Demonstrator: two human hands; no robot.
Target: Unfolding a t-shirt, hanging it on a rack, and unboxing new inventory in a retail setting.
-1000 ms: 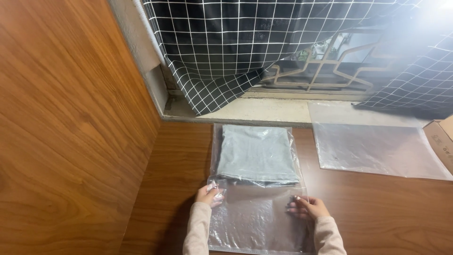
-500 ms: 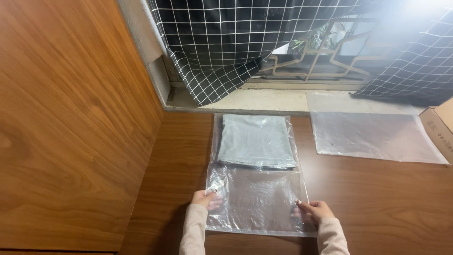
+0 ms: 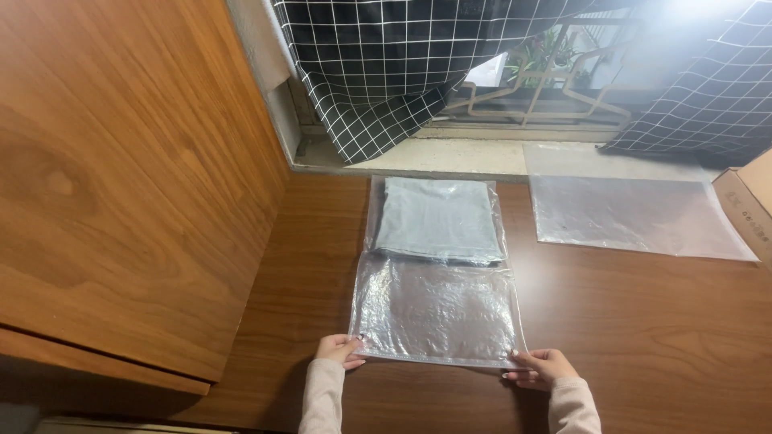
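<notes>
The left hand (image 3: 340, 350) and right hand (image 3: 537, 366) each pinch a near corner of the clear plastic bag (image 3: 438, 309), holding it flat on the worktop (image 3: 643, 321), with the folded grey cloth (image 3: 438, 219) at its far end (toward the window sill (image 3: 450, 157)).

A clear plastic bag (image 3: 438, 309) lies at centre frame, rectangular, its upper half filled with a folded grey cloth (image 3: 438, 219). A second, empty clear bag (image 3: 635, 215) lies flat at upper right. A brown cardboard box (image 3: 752, 210) shows at the right edge.
</notes>
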